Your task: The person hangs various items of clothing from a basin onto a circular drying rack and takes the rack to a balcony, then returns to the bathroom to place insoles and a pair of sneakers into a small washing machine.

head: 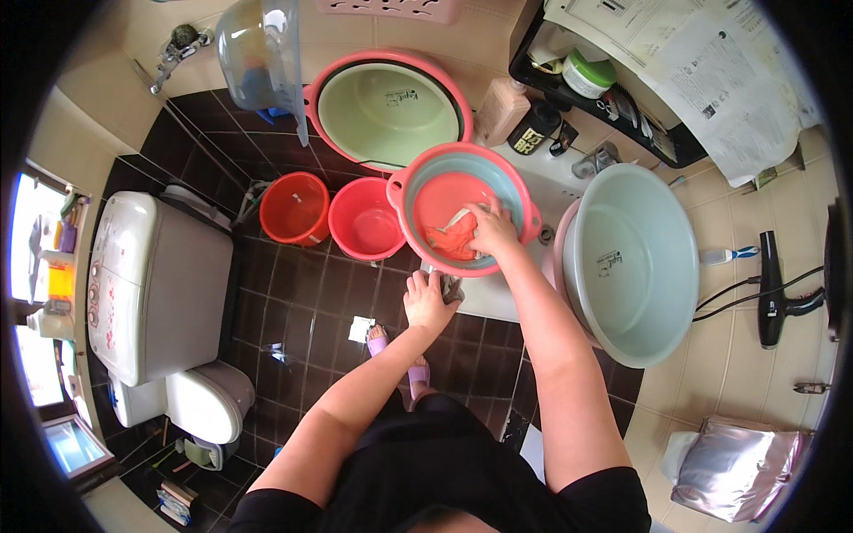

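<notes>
A round pink and blue-grey basin (446,190) rests on the white sink counter in front of me. A wet orange-red cloth with a pale edge (453,238) lies inside it, near the front right. My right hand (492,230) reaches into the basin, its fingers curled over that cloth. Just below the basin's front rim, my left hand (428,303) grips a small crumpled grey cloth (453,289). Part of the grey cloth is hidden by my fingers.
A red bucket (294,210) and a pink bucket (368,220) stand on dark floor tiles. Large basins, one pale green (390,113) and one blue-grey (636,266), lean around the counter (490,300). At left are a washing machine (166,286) and a toilet (203,406). A hair dryer (771,293) hangs right.
</notes>
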Tool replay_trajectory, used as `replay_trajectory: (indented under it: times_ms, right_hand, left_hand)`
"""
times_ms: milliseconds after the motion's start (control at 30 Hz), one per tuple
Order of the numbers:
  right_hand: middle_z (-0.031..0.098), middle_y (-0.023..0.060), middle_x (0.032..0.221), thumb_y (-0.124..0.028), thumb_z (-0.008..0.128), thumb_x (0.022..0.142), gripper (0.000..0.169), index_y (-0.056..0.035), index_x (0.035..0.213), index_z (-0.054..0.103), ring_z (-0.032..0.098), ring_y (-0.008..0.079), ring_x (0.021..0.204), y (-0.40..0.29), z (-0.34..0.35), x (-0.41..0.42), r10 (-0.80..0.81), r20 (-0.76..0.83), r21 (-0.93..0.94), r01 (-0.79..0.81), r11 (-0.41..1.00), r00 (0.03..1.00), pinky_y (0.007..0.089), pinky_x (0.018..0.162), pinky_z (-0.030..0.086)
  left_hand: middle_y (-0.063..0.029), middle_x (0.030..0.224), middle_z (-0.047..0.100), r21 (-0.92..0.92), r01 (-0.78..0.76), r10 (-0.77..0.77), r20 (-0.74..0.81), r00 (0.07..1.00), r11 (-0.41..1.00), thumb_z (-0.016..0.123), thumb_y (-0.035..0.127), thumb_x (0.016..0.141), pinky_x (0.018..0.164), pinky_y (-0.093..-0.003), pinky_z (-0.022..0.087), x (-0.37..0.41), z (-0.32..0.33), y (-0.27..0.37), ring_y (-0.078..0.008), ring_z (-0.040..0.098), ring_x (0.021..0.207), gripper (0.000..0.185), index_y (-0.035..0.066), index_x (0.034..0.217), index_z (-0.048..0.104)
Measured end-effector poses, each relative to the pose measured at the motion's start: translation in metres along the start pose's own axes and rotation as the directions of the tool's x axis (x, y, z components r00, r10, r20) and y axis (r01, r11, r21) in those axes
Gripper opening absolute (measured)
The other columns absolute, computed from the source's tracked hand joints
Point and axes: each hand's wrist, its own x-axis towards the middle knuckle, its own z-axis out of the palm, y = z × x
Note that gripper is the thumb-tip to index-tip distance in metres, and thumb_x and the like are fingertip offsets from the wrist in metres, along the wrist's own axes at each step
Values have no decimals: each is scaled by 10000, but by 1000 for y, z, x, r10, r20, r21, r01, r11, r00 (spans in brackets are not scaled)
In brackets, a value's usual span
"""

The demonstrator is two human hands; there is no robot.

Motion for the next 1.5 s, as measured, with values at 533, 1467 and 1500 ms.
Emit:
replay_trajectory:
  times_ms: [533, 1467, 1500]
  right_hand:
    - [616, 147, 1085, -21, 698, 644, 436, -126, 1062, 632, 614, 310, 1018, 10, -48, -9, 43, -293, 510, 118, 852, 955, 353, 860, 497]
    - [637, 48, 1019, -5, 664, 848, 308, -44, 1124, 532, 624, 123, 924, -632, 202, -146, -821, 236, 966, -33, 257, 520, 279, 797, 521]
    - [637, 50, 1023, -5, 664, 848, 308, -43, 1124, 532, 623, 125, 928, -654, 212, -151, -818, 269, 959, -69, 273, 509, 280, 802, 521]
  left_hand:
    - [-159, 844, 571, -603, 22, -104, -101, 990, 797, 765, 118, 648, 756, -409, 477, -17, -44, -49, -330, 584, 808, 437, 18, 949, 464]
    - [-49, 908, 541, -918, -86, -845, -390, 367, 387, 719, 76, 694, 775, -304, 487, -261, -365, -457, -142, 555, 847, 399, 50, 993, 456]
    - [-46, 906, 534, -921, -127, -854, -390, 343, 369, 719, 80, 693, 778, -304, 485, -267, -374, -476, -142, 551, 848, 403, 49, 994, 454]
